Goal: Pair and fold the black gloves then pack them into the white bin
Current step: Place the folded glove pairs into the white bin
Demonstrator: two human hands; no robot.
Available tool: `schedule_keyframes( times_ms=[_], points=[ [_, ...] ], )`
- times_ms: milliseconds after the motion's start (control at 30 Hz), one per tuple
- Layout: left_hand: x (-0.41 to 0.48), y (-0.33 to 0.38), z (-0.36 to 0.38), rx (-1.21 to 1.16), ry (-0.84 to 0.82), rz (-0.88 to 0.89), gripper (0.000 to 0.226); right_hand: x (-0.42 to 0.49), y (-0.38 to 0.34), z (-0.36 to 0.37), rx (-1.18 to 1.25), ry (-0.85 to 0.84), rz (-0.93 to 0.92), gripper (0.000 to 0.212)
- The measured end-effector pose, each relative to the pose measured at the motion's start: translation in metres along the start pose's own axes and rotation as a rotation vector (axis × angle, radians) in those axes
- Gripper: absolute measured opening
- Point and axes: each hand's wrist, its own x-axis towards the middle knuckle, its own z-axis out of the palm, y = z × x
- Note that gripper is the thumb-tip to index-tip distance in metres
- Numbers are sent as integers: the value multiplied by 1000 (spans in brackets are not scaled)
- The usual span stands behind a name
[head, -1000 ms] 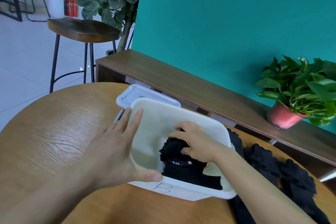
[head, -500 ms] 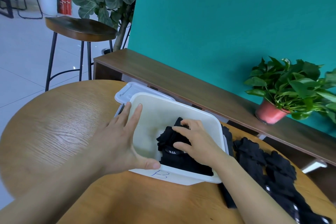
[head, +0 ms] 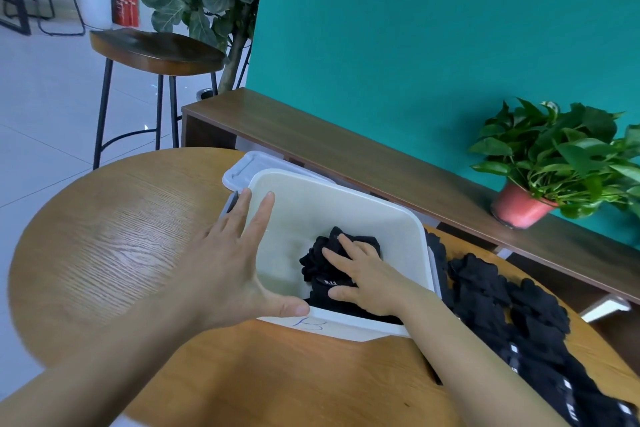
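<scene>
The white bin [head: 346, 199] stands on the round wooden table [head: 114, 243]. Folded black gloves [head: 317, 265] lie inside it at the near right. My right hand [head: 363, 274] is down in the bin with flat fingers pressing on those gloves. My left hand [head: 228, 260] rests spread on the bin's left rim, fingers straight along the edge and thumb on the near rim. A pile of loose black gloves [head: 519, 319] with white labels lies on the table to the right of the bin.
The bin's white lid [head: 242, 168] lies under and behind the bin at its far left. A wooden ledge [head: 346, 156] runs along the teal wall with a potted plant [head: 554, 163] on it. A stool [head: 156, 52] stands beyond the table.
My right hand's fingers have flattened out on the gloves in the bin. The view has shifted slightly; my left hand stays on the rim.
</scene>
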Motion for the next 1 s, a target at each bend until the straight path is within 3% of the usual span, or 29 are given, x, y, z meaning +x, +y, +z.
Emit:
schedule_keyframes(
  times_ms=[400, 767, 867, 1000],
  points=[
    [4, -2, 1, 24, -16, 4, 146, -10, -3, -6, 17, 47, -31, 75],
    [5, -4, 0, 43, -31, 4, 141, -6, -8, -1, 7, -42, 3, 71],
    [6, -3, -3, 44, -60, -18, 151, -17, -8, -8, 117, 30, -2, 67],
    [6, 1, -8, 44, -90, -54, 162, -42, -6, -23, 271, 303, -5, 54]
  ],
)
